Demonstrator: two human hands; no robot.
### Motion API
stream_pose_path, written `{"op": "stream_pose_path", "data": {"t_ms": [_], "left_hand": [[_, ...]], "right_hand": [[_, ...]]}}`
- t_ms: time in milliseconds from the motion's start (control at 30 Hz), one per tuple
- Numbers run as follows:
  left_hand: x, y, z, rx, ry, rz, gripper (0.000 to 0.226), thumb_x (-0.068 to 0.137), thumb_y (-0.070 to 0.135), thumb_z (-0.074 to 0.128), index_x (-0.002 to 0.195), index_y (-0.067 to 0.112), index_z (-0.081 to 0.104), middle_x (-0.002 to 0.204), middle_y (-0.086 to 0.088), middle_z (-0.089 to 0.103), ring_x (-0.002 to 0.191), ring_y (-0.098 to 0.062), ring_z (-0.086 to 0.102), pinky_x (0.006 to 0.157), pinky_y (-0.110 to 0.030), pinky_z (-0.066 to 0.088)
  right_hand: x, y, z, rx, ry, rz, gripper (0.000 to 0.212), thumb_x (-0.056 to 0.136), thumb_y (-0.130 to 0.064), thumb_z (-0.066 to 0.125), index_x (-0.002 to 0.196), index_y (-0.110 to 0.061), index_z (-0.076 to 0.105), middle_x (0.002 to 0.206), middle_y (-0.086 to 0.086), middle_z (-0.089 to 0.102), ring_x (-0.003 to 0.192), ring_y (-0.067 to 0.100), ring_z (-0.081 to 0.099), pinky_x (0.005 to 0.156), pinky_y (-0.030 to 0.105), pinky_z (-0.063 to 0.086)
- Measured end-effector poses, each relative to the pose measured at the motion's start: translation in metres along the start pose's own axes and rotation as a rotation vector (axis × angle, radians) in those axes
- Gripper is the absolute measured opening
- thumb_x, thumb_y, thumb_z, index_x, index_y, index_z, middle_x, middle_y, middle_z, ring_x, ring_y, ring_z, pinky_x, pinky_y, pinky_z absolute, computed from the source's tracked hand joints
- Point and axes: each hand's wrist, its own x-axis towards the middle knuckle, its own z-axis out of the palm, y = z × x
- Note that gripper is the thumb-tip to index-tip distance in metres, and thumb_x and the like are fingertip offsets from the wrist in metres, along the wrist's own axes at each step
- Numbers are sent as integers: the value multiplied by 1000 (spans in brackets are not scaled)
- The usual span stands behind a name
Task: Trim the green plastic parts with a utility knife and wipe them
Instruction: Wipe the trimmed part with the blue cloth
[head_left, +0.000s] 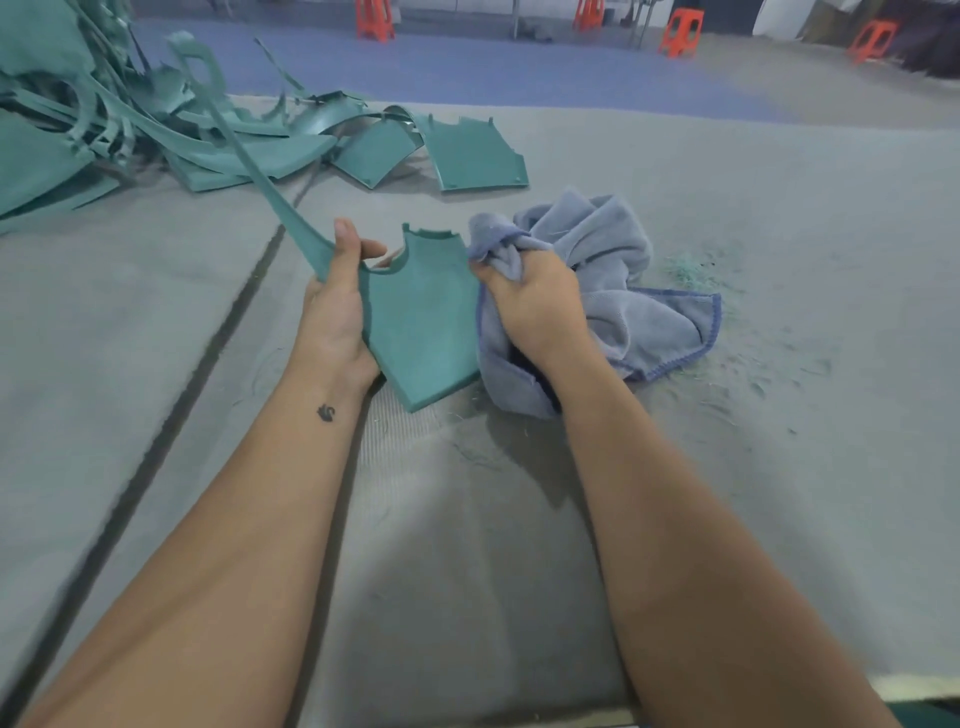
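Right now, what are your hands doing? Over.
Left hand holds green part. Right hand grips blue cloth. No knife visible. Nothing blocking.

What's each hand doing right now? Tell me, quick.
Left hand: closed, fingers gripping the green plastic part.
Right hand: closed, fingers bunching the blue cloth beside the part.

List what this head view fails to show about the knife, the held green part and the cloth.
- Utility knife: not seen anywhere.
- Green part: left edge hidden by left hand.
- Blue cloth: middle covered by right hand.
- Green pile: cut off by the frame's left edge.
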Motion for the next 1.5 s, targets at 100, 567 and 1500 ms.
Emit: {"op": "stream_pose_path", "data": {"t_ms": [100,567,1500], "left_hand": [[-1,1,1,-55,-20,9,43,95,46,54,61,19,58,60,-1,65,59,-15,66,58,-29,57],[-5,2,3,-149,-218,-155,19,98,13,51,114,18,59,96,-6,75,87,-20,72,76,-42,60],[-14,-6,15,-124,-195,-222,24,93,2,55,117,6,60,94,-7,75,80,-19,73,60,-31,59]], "right_hand": [[-1,-3,-3,99,166,95,18,98,-22,53,85,-12,61,76,-1,60,67,9,55,61,23,39],[2,-11,-7,445,362,158,16,95,-25,59,85,-32,48,83,-13,60,81,7,60,65,6,42],[-5,-23,-2,728,249,465,40,96,-56,42,113,-24,58,103,-6,65,94,14,63,83,21,53]]}}
